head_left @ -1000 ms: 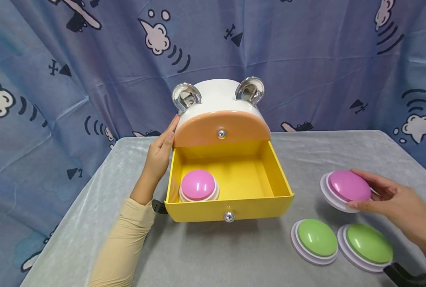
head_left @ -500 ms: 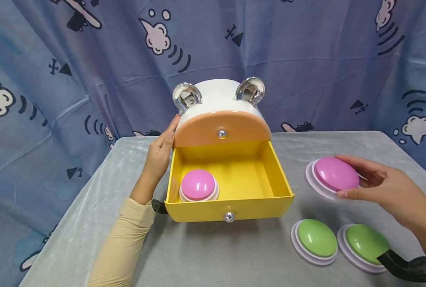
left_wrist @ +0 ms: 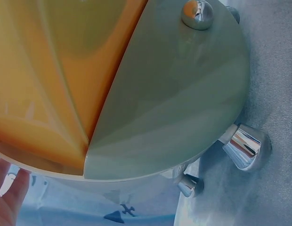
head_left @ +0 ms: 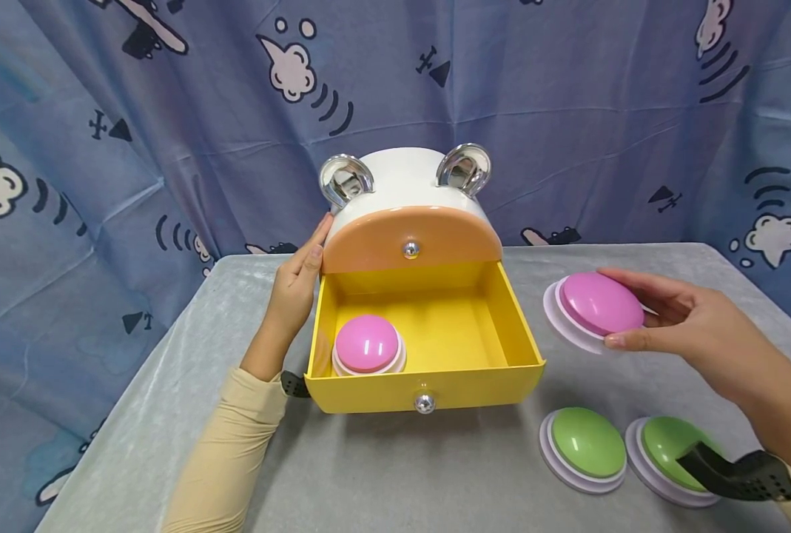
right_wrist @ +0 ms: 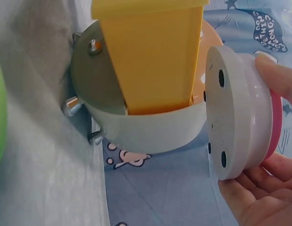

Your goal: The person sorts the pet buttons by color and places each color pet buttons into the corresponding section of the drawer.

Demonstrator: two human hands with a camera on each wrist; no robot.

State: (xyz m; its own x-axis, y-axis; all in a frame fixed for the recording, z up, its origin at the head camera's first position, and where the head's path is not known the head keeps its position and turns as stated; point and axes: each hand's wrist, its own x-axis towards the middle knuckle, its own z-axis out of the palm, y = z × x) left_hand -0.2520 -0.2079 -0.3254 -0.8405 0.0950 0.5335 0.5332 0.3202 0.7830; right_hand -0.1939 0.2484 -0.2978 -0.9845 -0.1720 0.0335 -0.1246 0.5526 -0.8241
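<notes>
A small drawer cabinet (head_left: 405, 166) with silver ears stands mid-table; its yellow drawer (head_left: 475, 389) is pulled out below an orange front (head_left: 368, 248). My left hand (head_left: 291, 289) rests on its left side with fingers extended. A pink push button (head_left: 367, 342) with a white base sits in the drawer's front left corner. My right hand (head_left: 678, 314) grips a second pink push button (head_left: 601, 303) by its edges, raised and tilted to the right of the drawer. The right wrist view shows this button's white underside (right_wrist: 226, 113) with dark round feet.
Two green push buttons, a nearer-left one (head_left: 588, 443) and a right one (head_left: 675, 448) partly behind the black wrist strap (head_left: 735, 470), lie at the table's front right. In the left wrist view, a grey-green lower front (left_wrist: 174, 94) with short silver legs (left_wrist: 245, 146) shows.
My right hand has carried the pink push button up and leftward, closer to the drawer. The left hand and the cabinet have stayed in place.
</notes>
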